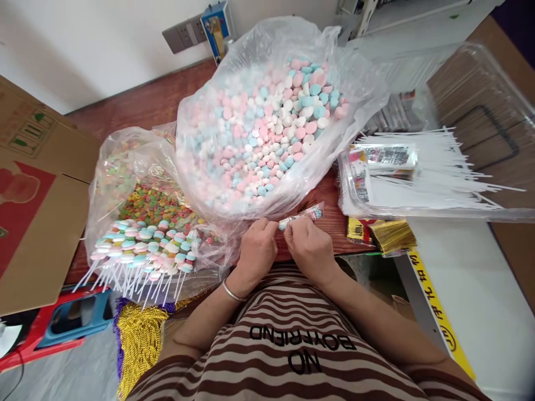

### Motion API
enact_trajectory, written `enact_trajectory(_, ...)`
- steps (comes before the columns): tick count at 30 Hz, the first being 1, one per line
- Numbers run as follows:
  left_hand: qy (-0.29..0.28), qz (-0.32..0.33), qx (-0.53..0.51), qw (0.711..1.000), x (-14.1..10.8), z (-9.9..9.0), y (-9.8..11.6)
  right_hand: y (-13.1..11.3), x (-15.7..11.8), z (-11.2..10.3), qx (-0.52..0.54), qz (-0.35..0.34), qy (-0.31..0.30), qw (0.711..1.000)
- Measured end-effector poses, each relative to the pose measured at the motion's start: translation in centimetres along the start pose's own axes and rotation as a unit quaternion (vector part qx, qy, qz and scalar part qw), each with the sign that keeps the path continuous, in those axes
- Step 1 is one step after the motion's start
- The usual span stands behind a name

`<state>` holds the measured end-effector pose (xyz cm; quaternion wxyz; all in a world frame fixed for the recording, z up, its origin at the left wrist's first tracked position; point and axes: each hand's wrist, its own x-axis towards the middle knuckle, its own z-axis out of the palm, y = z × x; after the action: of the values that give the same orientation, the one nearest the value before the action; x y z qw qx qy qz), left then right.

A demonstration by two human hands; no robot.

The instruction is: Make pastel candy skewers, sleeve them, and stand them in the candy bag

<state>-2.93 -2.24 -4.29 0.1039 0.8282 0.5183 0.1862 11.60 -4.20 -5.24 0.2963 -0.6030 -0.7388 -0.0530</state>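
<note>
My left hand [258,248] and my right hand [309,248] are closed close together at the table's front edge. Between and behind them a small clear wrapper [316,211] with pastel colours showing sticks out, pinched by both hands. My fingertips and whatever else they cover are hidden. Just beyond lies a big plastic bag of pink, white and blue candies [271,128]. Left of my hands, finished candy skewers [146,245] on white sticks rest in rows on a bag of colourful ring-shaped candies [156,209].
On the right a clear plastic box [355,209] holds white sticks [438,172] and printed wrappers [387,157]. Gold twist ties [393,235] lie before it. A cardboard box [45,145] stands at left. Behind the bags are a wall socket strip [184,34] and a blue device [217,28].
</note>
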Motion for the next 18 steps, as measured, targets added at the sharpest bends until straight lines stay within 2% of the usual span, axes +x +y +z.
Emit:
enact_trajectory(5,0.046,0.001,-0.033,0.998,-0.2,0.8,0.3,0.0,-0.7,1.2,0.020,0.006,-0.034,0.999)
enact_trajectory(11,0.097,-0.028,-0.106,0.989,-0.6,1.1,0.4,-0.3,-1.4,0.9,-0.018,-0.057,0.009,0.998)
enact_trajectory(15,0.118,-0.022,-0.140,0.983,-0.6,0.7,0.4,-0.5,-1.6,1.3,0.005,-0.074,0.015,0.997)
enact_trajectory(18,0.127,-0.042,-0.180,0.974,-0.5,0.5,0.2,-0.5,-1.6,1.4,0.035,-0.074,0.008,0.997)
